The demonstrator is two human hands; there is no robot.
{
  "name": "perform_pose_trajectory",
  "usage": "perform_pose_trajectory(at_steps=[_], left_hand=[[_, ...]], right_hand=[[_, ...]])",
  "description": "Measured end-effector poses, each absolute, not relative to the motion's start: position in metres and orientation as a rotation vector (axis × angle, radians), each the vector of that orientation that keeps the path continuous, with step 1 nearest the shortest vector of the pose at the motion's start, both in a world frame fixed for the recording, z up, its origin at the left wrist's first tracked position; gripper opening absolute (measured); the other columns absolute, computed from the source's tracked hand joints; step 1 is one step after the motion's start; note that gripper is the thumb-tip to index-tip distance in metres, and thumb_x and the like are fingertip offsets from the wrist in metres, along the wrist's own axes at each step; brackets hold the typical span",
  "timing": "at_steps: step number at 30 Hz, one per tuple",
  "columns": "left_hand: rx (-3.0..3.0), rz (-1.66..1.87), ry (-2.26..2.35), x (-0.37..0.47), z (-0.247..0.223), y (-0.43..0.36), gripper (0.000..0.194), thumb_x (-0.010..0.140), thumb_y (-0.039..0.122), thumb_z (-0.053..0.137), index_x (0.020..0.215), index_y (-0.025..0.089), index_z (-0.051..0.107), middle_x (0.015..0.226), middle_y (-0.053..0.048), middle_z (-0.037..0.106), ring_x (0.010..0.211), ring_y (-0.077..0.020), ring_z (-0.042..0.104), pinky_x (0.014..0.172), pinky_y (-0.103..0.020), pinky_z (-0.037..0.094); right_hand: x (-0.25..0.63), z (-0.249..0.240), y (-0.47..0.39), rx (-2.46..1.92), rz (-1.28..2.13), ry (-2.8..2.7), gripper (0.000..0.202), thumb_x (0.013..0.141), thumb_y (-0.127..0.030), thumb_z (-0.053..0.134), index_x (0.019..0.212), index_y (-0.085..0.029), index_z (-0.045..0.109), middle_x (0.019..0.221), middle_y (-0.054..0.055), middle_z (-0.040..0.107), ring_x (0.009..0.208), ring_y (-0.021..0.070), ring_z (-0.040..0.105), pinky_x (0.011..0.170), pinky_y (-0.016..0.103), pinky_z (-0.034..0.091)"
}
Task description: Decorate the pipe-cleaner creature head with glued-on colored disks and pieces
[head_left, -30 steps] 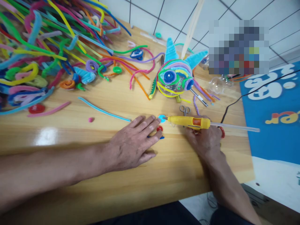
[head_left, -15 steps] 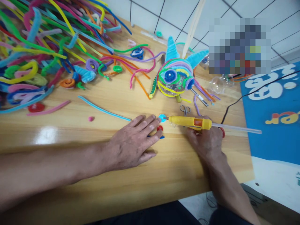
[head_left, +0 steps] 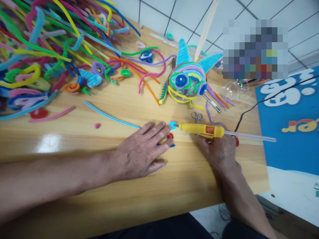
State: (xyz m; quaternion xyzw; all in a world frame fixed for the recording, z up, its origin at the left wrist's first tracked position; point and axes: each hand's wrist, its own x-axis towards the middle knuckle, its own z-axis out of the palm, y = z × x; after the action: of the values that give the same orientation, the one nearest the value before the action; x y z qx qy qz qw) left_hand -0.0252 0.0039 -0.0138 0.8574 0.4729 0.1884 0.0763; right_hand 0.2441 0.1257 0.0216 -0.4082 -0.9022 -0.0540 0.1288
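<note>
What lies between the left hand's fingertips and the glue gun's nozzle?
The head view shows a light-blue disc there, with a red piece close by.

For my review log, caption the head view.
The right hand holds a yellow glue gun, nozzle at a blue disc beside the left hand.

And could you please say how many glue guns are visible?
1: the yellow glue gun, in the right hand, nozzle at the blue disc; the pixelated patch could hide others.
</note>
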Motion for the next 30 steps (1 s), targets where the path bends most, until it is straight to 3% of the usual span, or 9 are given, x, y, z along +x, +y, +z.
perform_pose_trajectory(at_steps=[30], left_hand=[[2.551, 0.546, 1.402, -0.0249, -0.0119, 0.0045, 0.059, 0.098, 0.054, 0.061, 0.142, 0.014, 0.059, 0.159, -0.023, 0.049, 0.149, -0.0406, 0.044, 0.121, -0.057, 0.036]], right_hand=[[0.2447, 0.0218, 0.1242, -1.226, -0.12, -2.592, 0.012, 0.082, -0.023, 0.057, 0.094, -0.021, 0.06, 0.08, 0.007, 0.07, 0.071, 0.0245, 0.068, 0.063, 0.033, 0.05]])
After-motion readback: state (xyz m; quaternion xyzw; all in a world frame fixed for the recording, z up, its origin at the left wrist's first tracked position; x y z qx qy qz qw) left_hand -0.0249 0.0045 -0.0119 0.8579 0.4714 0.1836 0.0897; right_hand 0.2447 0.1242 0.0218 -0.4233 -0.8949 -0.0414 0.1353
